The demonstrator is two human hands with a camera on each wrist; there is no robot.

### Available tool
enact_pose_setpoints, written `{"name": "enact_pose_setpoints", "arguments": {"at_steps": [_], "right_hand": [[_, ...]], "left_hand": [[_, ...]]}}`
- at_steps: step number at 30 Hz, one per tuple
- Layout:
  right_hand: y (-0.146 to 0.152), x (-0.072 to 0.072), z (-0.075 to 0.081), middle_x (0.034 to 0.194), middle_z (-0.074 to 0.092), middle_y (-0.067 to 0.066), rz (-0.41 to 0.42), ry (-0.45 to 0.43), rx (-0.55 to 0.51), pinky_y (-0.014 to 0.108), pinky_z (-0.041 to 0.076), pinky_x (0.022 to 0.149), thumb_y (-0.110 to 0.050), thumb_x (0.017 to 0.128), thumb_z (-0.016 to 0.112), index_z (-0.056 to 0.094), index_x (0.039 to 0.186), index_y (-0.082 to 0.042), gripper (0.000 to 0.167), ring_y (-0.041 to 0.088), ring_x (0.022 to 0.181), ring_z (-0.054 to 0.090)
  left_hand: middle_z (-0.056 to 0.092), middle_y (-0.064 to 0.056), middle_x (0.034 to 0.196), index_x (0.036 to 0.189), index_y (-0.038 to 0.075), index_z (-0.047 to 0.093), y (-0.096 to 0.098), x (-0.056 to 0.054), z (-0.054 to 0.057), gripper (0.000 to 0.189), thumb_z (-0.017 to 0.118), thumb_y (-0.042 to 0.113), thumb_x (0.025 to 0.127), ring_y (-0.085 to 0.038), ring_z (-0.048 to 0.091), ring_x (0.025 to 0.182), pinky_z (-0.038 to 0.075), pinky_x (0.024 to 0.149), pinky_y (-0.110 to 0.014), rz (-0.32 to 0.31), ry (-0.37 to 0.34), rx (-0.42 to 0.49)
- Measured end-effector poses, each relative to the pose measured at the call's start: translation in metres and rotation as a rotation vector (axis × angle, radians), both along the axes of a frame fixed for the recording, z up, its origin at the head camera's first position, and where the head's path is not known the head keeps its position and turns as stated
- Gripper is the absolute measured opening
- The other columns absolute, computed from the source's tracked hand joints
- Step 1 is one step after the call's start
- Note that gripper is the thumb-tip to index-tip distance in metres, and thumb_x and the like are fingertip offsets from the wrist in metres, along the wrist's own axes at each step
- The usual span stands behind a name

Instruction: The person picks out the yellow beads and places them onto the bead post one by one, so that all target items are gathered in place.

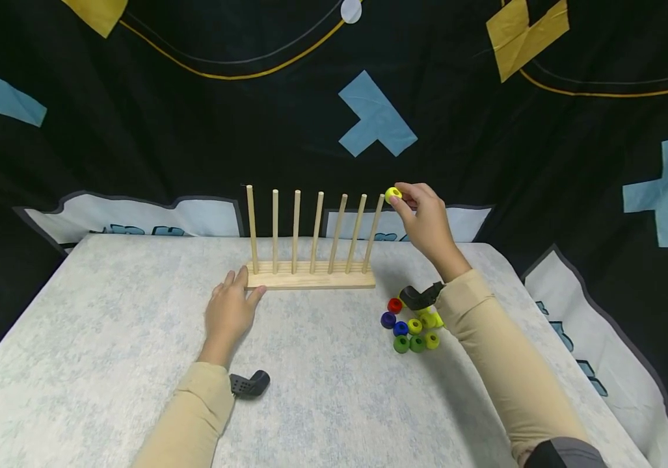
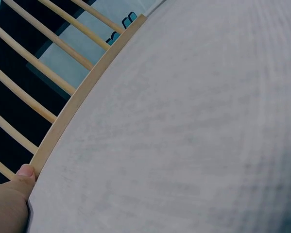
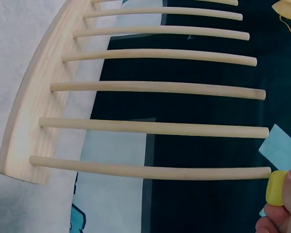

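A wooden peg stand with a row of several upright dowels stands at the back of the table. My left hand holds its left end, thumb against the front edge and fingers at the side. Up at the tip of the rightmost dowel, my right hand pinches a yellow bead between thumb and fingers. In the right wrist view, that yellow bead is right beside the dowel's end. No bead sits on any dowel.
Loose beads lie in a cluster right of the stand: a red bead, blue beads, green beads and yellow beads. The right wrist camera hides part of the cluster. A black curtain hangs behind the table.
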State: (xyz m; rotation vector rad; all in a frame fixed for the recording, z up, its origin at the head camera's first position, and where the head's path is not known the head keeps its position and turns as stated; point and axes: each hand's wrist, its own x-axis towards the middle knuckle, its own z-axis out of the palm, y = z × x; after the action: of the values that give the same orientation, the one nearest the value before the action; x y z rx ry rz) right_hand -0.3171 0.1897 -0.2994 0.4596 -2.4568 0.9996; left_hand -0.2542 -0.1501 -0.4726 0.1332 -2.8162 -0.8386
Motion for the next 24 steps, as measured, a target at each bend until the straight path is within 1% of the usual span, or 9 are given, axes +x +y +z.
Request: {"name": "enact_pose_setpoints", "arguments": {"at_steps": [7, 13, 19, 24], "right_hand": [[-0.007, -0.001, 0.007, 0.122, 0.059, 0.013, 0.020, -0.013, 0.029, 0.037, 0.052, 0.100, -0.023, 0.100, 0.061, 0.059, 0.135, -0.004, 0.040, 0.024, 0.111, 0.056], [-0.012, -0.003, 0.011, 0.124, 0.059, 0.014, 0.021, -0.032, 0.085, 0.039, 0.053, 0.101, -0.023, 0.100, 0.062, 0.059, 0.134, -0.003, 0.040, 0.026, 0.114, 0.058], [-0.013, -0.005, 0.011, 0.126, 0.059, 0.013, 0.027, -0.080, 0.137, 0.038, 0.052, 0.103, -0.023, 0.101, 0.061, 0.059, 0.135, -0.003, 0.040, 0.026, 0.117, 0.059], [-0.012, -0.004, 0.011, 0.128, 0.059, 0.012, 0.025, -0.087, 0.143, 0.038, 0.052, 0.103, -0.024, 0.100, 0.061, 0.058, 0.137, -0.005, 0.041, 0.025, 0.117, 0.060]], "left_hand": [[0.031, -0.027, 0.158, 0.155, 0.004, 0.031, 0.001, -0.001, 0.000, 0.071, 0.053, 0.045, 0.101, -0.054, 0.034, 0.140, 0.031, 0.112, -0.067, 0.002, -0.010, 0.001], [0.032, -0.028, 0.157, 0.154, 0.003, 0.032, 0.001, 0.000, 0.000, 0.071, 0.054, 0.044, 0.101, -0.054, 0.035, 0.140, 0.032, 0.112, -0.066, 0.003, 0.002, 0.000], [0.032, -0.028, 0.157, 0.154, 0.003, 0.032, 0.001, 0.001, 0.000, 0.071, 0.054, 0.045, 0.101, -0.055, 0.035, 0.139, 0.032, 0.112, -0.067, 0.006, -0.002, 0.001], [0.032, -0.027, 0.157, 0.154, 0.004, 0.033, 0.000, 0.001, 0.000, 0.070, 0.054, 0.045, 0.101, -0.055, 0.035, 0.139, 0.032, 0.111, -0.067, 0.005, 0.001, -0.005]]}}
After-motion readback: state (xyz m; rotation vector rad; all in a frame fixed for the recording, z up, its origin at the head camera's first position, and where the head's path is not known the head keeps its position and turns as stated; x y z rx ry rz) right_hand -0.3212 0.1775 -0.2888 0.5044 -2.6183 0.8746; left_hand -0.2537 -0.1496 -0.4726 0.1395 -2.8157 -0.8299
